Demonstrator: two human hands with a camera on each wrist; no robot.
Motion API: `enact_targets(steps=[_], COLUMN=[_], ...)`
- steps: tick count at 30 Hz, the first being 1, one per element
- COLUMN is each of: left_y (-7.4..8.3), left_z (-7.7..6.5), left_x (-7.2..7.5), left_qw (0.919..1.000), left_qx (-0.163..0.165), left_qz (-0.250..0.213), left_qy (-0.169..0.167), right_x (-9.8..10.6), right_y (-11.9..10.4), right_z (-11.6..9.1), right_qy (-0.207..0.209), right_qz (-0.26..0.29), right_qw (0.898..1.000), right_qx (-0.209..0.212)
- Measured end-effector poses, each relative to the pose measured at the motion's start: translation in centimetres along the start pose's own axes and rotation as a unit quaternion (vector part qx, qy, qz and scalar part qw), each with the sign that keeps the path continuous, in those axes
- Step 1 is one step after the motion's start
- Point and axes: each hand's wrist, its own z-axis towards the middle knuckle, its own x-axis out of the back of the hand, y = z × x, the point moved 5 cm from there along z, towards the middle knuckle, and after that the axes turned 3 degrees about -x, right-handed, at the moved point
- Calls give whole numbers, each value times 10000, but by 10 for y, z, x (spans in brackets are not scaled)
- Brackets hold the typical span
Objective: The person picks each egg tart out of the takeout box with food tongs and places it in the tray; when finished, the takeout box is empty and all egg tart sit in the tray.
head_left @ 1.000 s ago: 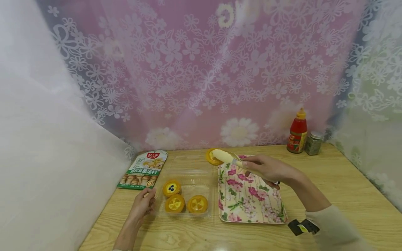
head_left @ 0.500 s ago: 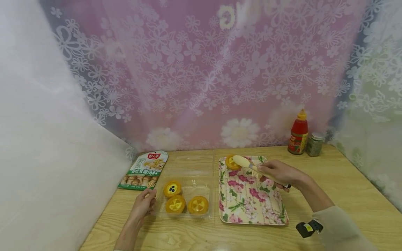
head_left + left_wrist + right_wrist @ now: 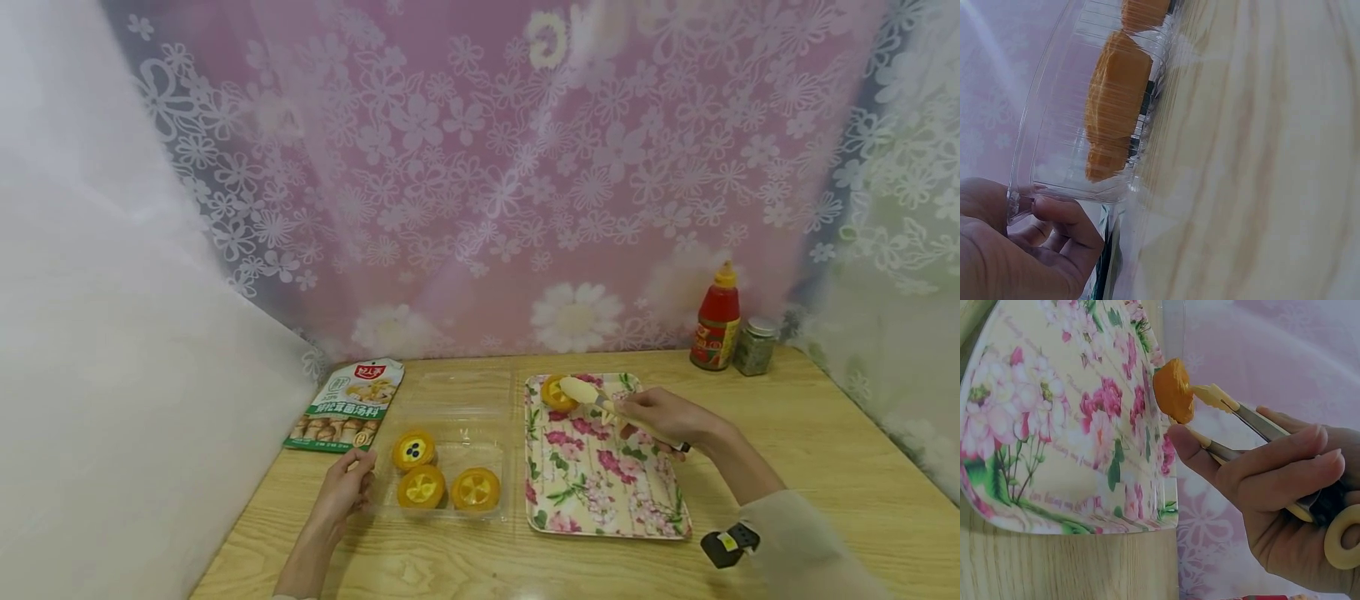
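My left hand pinches the left rim of a clear plastic box with its lid folded back. In the box lie three egg tarts: one with dark berries and two with yellow fruit pieces, a left tart and a right tart. My right hand holds cream-tipped tongs over a flowered tray. At the tray's far left corner sits another egg tart, its right side partly hidden by the tongs. In the right wrist view the tong tips are parted, close to that tart.
A green and white food pouch lies behind my left hand. At the back right stand a red sauce bottle and a small spice jar. A floral curtain closes off the table's far side.
The tongs have carried a tart from above the box's lid rightward and down onto the tray's far left corner. Then the tongs shifted slightly right of it. My left hand stays at the box.
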Motion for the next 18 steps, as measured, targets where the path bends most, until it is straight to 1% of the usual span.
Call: enact_targets(steps=[11,18], left_y=[-1,0], left_z=[0,0], left_x=[0,0], left_qw=[10000,10000], left_qx=[11,-20], left_qz=[-29,35], left_qy=[6,-17], right_x=[-4,-5], right_y=[2,4], right_z=[3,4], right_qy=[-24,-9], right_qz=[-2,33], right_qw=[10000,10000], right_qx=[-10,15])
